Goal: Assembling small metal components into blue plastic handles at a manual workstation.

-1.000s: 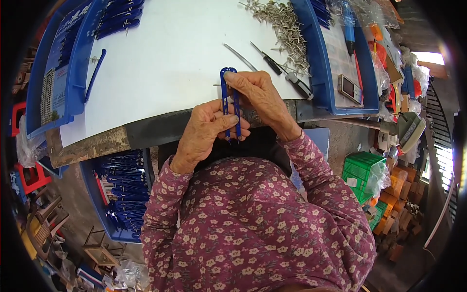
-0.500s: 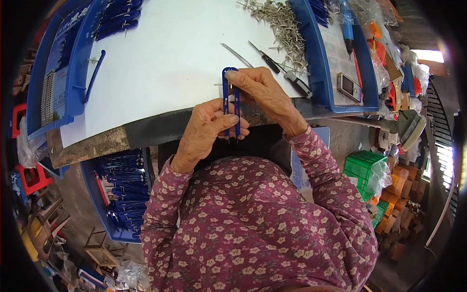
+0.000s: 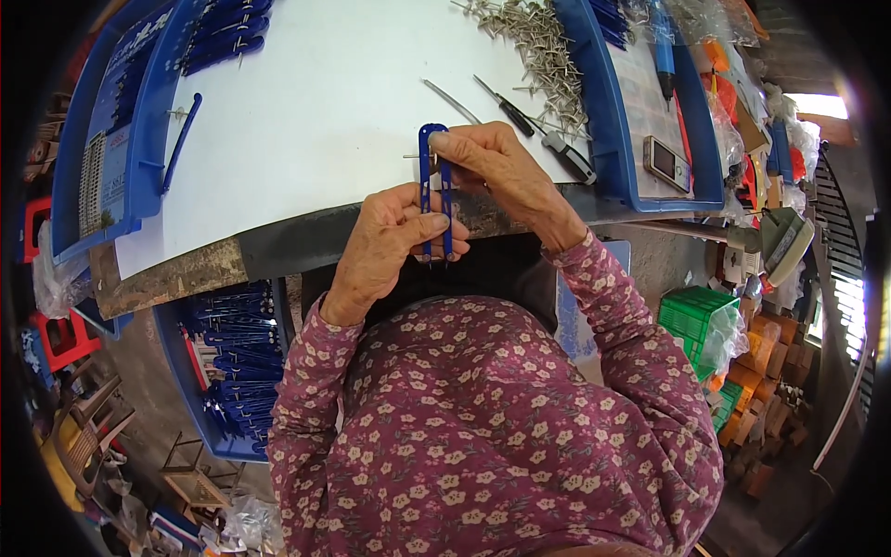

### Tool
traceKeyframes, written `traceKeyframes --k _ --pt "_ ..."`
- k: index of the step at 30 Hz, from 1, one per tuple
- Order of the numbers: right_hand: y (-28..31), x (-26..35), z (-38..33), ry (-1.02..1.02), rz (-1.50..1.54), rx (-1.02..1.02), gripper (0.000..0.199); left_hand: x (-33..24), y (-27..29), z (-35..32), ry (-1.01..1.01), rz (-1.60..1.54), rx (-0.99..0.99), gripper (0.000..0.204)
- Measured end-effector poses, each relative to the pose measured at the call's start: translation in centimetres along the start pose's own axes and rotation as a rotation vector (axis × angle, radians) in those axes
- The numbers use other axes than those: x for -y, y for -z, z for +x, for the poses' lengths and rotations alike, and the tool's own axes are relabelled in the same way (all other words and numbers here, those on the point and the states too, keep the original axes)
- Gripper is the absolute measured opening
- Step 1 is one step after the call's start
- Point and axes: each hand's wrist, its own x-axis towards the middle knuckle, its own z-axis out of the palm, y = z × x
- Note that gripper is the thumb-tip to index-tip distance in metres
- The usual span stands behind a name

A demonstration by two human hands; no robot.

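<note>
Over the table's near edge I hold a blue two-legged piece [image 3: 425,181] upright. It looks like a drawing compass, its narrow legs side by side, joined at the top. My left hand [image 3: 385,237] is closed round the lower legs, thumb in front. Near the joined end, my right hand [image 3: 501,172] pinches the piece between thumb and fingers; the fingertips behind are hidden. A thin metal pin [image 3: 410,156] sticks out to the left near the top. Just beyond my right hand lie a grey-handled tool [image 3: 568,158], a dark-handled screwdriver [image 3: 512,116] and a thin grey strip [image 3: 450,100].
White sheeting [image 3: 316,121] covers the table. Metal pins [image 3: 543,56] lie heaped at the far right. Blue trays [image 3: 148,186] stand left and right; the right one holds a phone [image 3: 666,164]. A single blue leg [image 3: 181,144] lies left. Below the table, a blue crate [image 3: 195,399] holds many blue pieces.
Both hands have shifted slightly left and up with the blue piece. The grip of each looks the same.
</note>
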Motion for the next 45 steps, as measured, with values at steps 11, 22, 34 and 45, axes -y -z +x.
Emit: traceKeyframes --k 11,22,34,45 --pt "-0.4 0.4 0.3 0.026 -0.136 -0.051 0.022 -0.2 0.1 0.2 -0.007 0.023 -0.018 0.02" --pt "-1.1 -0.4 0.5 0.141 -0.154 -0.194 0.026 -0.2 0.0 0.5 0.011 0.011 -0.017 0.02" --pt "-0.2 -1.0 0.7 0.162 -0.179 -0.125 0.022 -0.1 -0.1 0.6 -0.001 0.021 -0.019 0.02" --pt "0.5 -0.8 0.7 0.008 -0.036 -0.012 0.031 0.0 0.2 0.7 -0.005 0.017 0.001 0.019"
